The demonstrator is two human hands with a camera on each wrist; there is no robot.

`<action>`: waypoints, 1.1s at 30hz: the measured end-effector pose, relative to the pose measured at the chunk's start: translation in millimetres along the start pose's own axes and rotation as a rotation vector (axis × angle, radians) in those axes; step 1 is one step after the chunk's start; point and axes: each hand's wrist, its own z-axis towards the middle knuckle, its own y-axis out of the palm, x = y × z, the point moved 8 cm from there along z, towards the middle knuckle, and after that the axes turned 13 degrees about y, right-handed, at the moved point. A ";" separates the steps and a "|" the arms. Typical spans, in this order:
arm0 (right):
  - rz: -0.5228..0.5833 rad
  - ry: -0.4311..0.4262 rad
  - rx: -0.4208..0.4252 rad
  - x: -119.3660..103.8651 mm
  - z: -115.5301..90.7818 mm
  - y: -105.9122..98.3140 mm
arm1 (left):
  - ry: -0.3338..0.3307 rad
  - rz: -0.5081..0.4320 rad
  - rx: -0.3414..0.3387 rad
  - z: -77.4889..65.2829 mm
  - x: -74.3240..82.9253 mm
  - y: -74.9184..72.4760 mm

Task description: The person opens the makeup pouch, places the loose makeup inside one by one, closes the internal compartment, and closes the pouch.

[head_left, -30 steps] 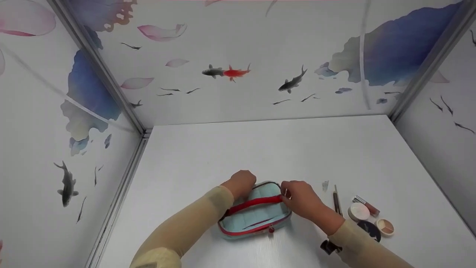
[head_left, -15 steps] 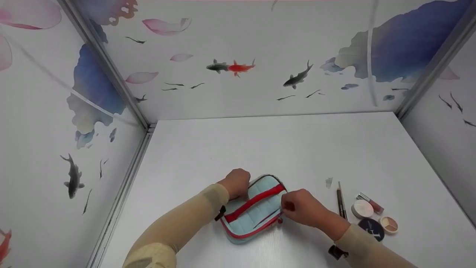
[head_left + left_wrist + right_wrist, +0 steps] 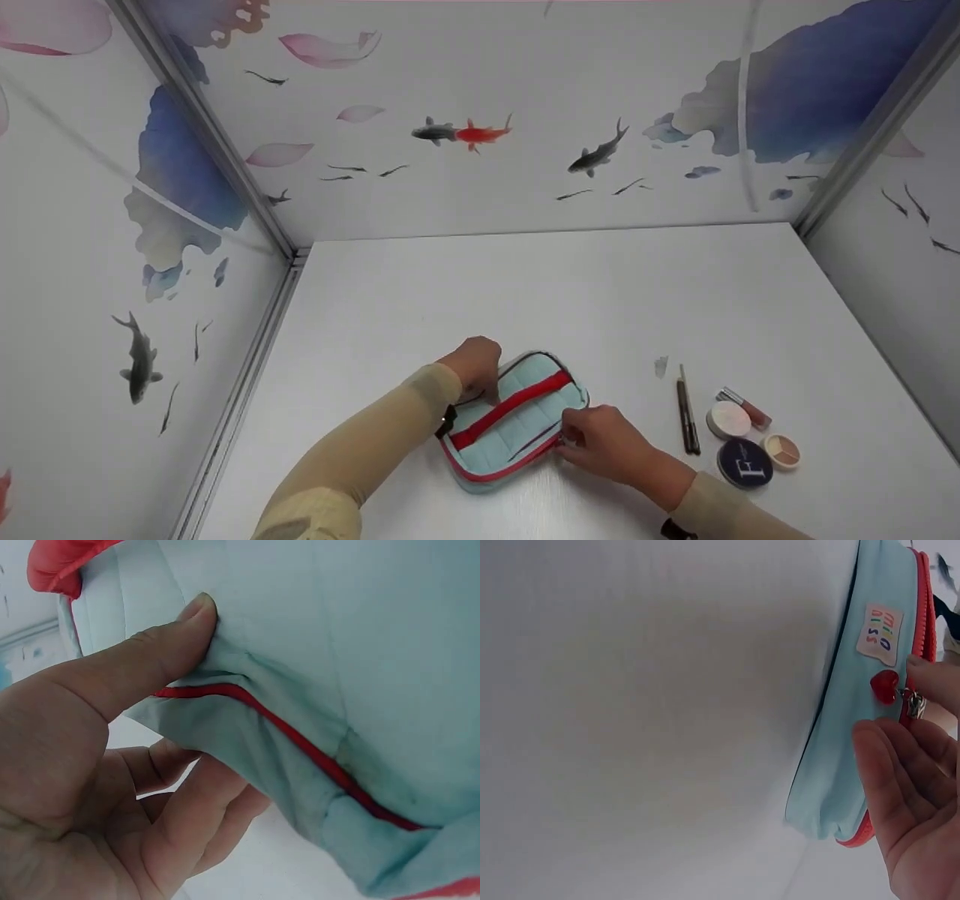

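A light-blue quilted pouch point(image 3: 540, 409) with a red strap handle point(image 3: 514, 409) and red zipper edging lies on the table, angled up to the right. My left hand point(image 3: 474, 364) grips its left edge. In the left wrist view the thumb point(image 3: 169, 645) presses on the blue fabric point(image 3: 285, 742) while the other fingers lie beneath it. At the near right edge, my right hand point(image 3: 607, 442) holds the zipper pull. The right wrist view has the metal slider point(image 3: 913, 703) between thumb and fingers, with a red heart charm point(image 3: 885, 686) hanging beside a small label point(image 3: 880, 634).
To the right lie makeup items: slim dark brushes point(image 3: 685, 420), a lip gloss tube point(image 3: 744, 409), a white round case point(image 3: 727, 420), a black round compact point(image 3: 745, 463) and a small tan palette point(image 3: 782, 452). White printed walls point(image 3: 480, 195) surround the table's back and sides.
My right hand has moved from the pouch's far right corner down to the near edge by the heart charm. The pouch has turned counterclockwise. The left hand keeps its hold.
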 end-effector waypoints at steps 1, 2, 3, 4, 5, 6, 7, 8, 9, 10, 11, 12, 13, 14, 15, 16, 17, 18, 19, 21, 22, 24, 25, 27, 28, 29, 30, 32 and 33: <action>-0.006 0.016 0.007 -0.3 -0.5 0.7 | -0.001 -0.007 0.002 -0.3 0.2 -0.3; -0.008 0.028 0.014 -0.9 -1.2 1.0 | -0.005 -0.015 0.005 -0.5 0.0 -0.2; -0.012 0.036 0.021 -1.3 -1.8 1.2 | -0.007 -0.032 0.012 -1.5 0.2 -0.5; -0.018 0.041 0.030 -1.4 -2.2 1.6 | -0.012 -0.045 0.019 -2.2 -0.1 -0.7; -0.022 0.044 0.039 -1.8 -2.7 1.7 | -0.014 -0.060 0.027 -2.9 -0.3 -1.0; -0.027 0.044 0.050 -2.0 -3.0 1.8 | -0.017 -0.072 0.036 -3.4 -0.6 -1.1; -0.031 0.044 0.062 -2.2 -3.5 1.7 | -0.019 -0.073 0.044 -3.6 -0.7 -1.5; -0.032 0.043 0.074 -2.5 -3.7 1.4 | -0.021 -0.070 0.053 -3.5 -1.1 -1.8; -0.034 0.042 0.086 -2.8 -4.2 1.1 | -0.019 -0.063 0.062 -3.2 -0.8 -2.5; -0.036 0.039 0.098 -3.2 -4.8 0.8 | -0.016 -0.051 0.070 -2.8 -0.3 -2.9; -0.038 0.036 0.105 -3.8 -5.6 0.9 | -0.012 -0.039 0.077 -2.4 0.5 -3.1; -0.041 0.033 0.110 -4.6 -6.5 1.1 | -0.008 -0.023 0.078 -1.9 1.1 -2.9; -0.045 0.029 0.114 -5.5 -7.5 1.6 | -0.004 -0.009 0.080 -1.4 1.9 -2.8; -0.049 0.021 0.118 -6.9 -8.4 2.2 | 0.000 -0.003 0.082 -0.8 2.5 -2.5; -0.055 0.014 0.122 -8.0 -9.3 2.9 | 0.004 -0.001 0.083 -0.5 3.2 -2.1; -0.053 0.006 0.124 -9.4 -9.9 3.6 | 0.009 0.005 0.082 0.1 3.9 -1.5; -0.051 0.000 0.124 -10.5 -10.3 4.6 | 0.013 0.010 0.081 0.6 4.2 -1.2; -0.046 -0.004 0.125 -11.3 -10.3 5.4 | 0.017 0.017 0.081 1.3 4.3 -1.2; -0.037 -0.011 0.128 -11.7 -10.4 6.1 | 0.021 0.026 0.082 1.9 4.7 -1.2; -0.013 -0.018 0.134 -11.5 -10.0 7.0 | 0.027 0.037 0.080 2.8 5.4 -1.0; 0.001 -0.025 0.136 -11.2 -9.7 7.1 | 0.028 0.038 0.077 3.1 5.6 -0.8; 0.030 -0.031 0.143 -9.8 -9.5 6.3 | 0.025 0.031 0.070 3.0 5.9 -0.4; 0.045 -0.030 0.147 -8.5 -9.2 5.5 | 0.023 0.028 0.064 2.6 6.2 -0.1; 0.078 -0.017 0.151 -5.2 -8.4 3.6 | 0.021 0.017 0.055 2.1 6.9 0.6; 0.093 -0.006 0.150 -3.3 -8.0 2.5 | 0.022 0.015 0.051 1.8 7.4 0.6; 0.108 0.008 0.147 -1.2 -7.6 1.4 | 0.021 0.008 0.051 1.4 8.0 0.4; 0.119 0.020 0.141 0.9 -7.2 0.7 | 0.021 0.006 0.050 1.4 8.7 0.2; 0.145 0.044 0.114 4.6 -6.8 0.1 | 0.020 0.001 0.049 1.5 9.9 0.0; 0.156 0.053 0.098 6.1 -6.9 0.1 | 0.020 0.005 0.047 2.0 10.9 -0.1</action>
